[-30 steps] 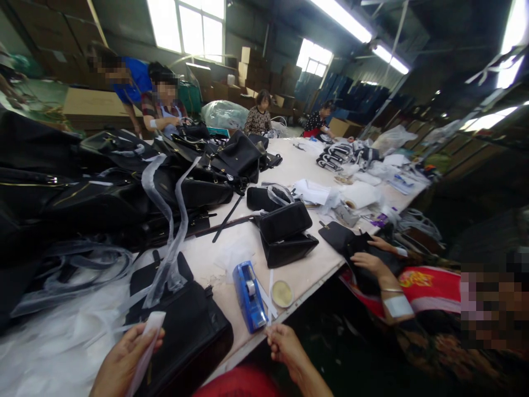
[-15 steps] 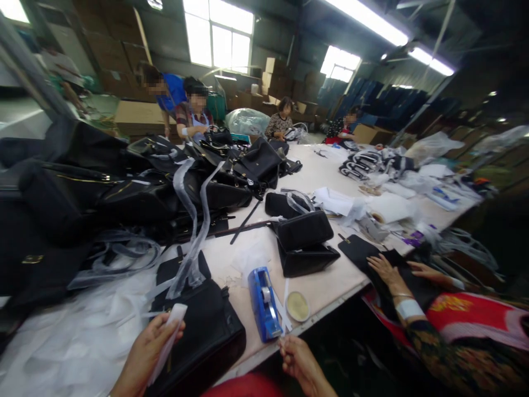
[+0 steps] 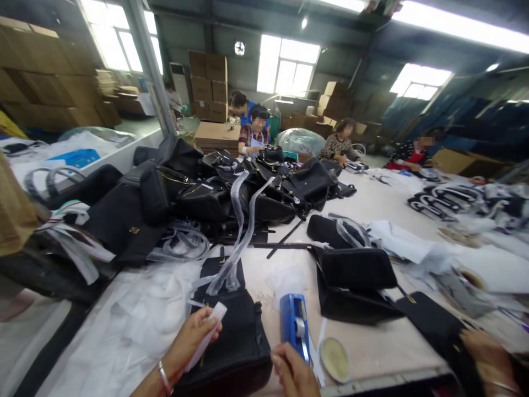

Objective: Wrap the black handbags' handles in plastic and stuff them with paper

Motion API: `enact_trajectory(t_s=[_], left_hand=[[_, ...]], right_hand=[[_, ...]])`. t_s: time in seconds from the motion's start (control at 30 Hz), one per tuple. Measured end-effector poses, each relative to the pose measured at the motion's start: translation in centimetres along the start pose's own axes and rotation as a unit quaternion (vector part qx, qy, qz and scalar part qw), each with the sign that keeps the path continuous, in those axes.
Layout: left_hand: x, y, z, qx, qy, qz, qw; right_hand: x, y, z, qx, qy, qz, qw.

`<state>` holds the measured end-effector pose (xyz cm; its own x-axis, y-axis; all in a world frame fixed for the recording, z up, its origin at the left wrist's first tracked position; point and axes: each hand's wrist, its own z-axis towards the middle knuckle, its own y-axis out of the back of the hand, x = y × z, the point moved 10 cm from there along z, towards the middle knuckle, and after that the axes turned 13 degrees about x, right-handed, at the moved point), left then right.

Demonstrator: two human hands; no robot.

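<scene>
My left hand (image 3: 188, 339) is closed round a folded white strip (image 3: 217, 312), held above a black bag (image 3: 242, 325) at the table's front edge. Straps in clear plastic sleeves (image 3: 243, 248) run up from that bag over others behind it. My right hand (image 3: 294, 372) has its fingertips pinched together by the bag's right side; whatever is between them is too small to make out. Just behind it stands a blue tape dispenser (image 3: 288, 322) with a roll in it. A round, yellowish-topped dish (image 3: 335, 359) sits to the right of the dispenser.
White wrapping sheets (image 3: 136, 325) cover the table at left. Black bags (image 3: 198, 193) are heaped behind. Another black bag (image 3: 357, 270) lies right of the dispenser. A co-worker's hand (image 3: 487, 350) rests on a black piece at far right. Several people sit across the table.
The view has swung left, so the scene sits further right. My right hand has moved from the dispenser's front end leftward to the bag's side. My left hand still grips the white strip.
</scene>
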<state>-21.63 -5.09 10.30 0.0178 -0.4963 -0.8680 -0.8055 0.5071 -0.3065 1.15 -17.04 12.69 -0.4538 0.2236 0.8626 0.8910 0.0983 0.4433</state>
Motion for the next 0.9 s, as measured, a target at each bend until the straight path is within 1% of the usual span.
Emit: enact_trajectory(t_s=[0.07, 0.13, 0.2, 0.27, 0.4, 0.5, 0.57, 0.63, 0.73, 0.83, 0.9], left_hand=[[0.2, -0.1, 0.3, 0.010, -0.006, 0.001, 1.000], [0.1, -0.2, 0.4, 0.013, -0.020, 0.003, 1.000], [-0.2, -0.3, 0.5, 0.011, -0.039, 0.005, 0.999], [-0.6, -0.5, 0.4, 0.008, -0.057, 0.006, 0.998], [-0.8, -0.4, 0.1, 0.004, -0.060, -0.009, 0.998], [-1.0, -0.2, 0.0, 0.017, -0.060, -0.024, 0.998], [-1.3, -0.1, -0.1, 0.025, -0.064, -0.024, 0.997], [-1.5, 0.0, 0.0, 0.028, -0.060, -0.015, 0.998], [-1.4, -0.1, 0.1, 0.038, -0.040, 0.003, 0.998], [-1.3, -0.3, 0.1, 0.046, -0.030, -0.002, 0.998], [-1.3, -0.3, 0.1, 0.045, -0.027, -0.027, 0.998]], right_hand=[[5.8, -1.6, 2.7, 0.054, 0.088, -0.003, 0.995], [10.0, -3.0, 5.0, 0.081, 0.145, -0.001, 0.986], [12.5, -4.4, 6.8, 0.102, 0.184, -0.011, 0.978], [13.5, -5.6, 8.2, 0.120, 0.207, -0.034, 0.970], [13.4, -6.9, 9.9, 0.142, 0.210, -0.095, 0.963], [13.5, -7.1, 10.4, 0.152, 0.213, -0.121, 0.957], [13.5, -7.2, 10.8, 0.156, 0.211, -0.119, 0.958], [12.7, -7.2, 11.6, 0.161, 0.179, -0.091, 0.966], [10.5, -7.4, 12.8, 0.173, 0.115, -0.015, 0.978], [8.8, -8.1, 13.3, 0.192, 0.091, 0.071, 0.975], [8.1, -8.8, 13.4, 0.200, 0.082, 0.130, 0.968]])
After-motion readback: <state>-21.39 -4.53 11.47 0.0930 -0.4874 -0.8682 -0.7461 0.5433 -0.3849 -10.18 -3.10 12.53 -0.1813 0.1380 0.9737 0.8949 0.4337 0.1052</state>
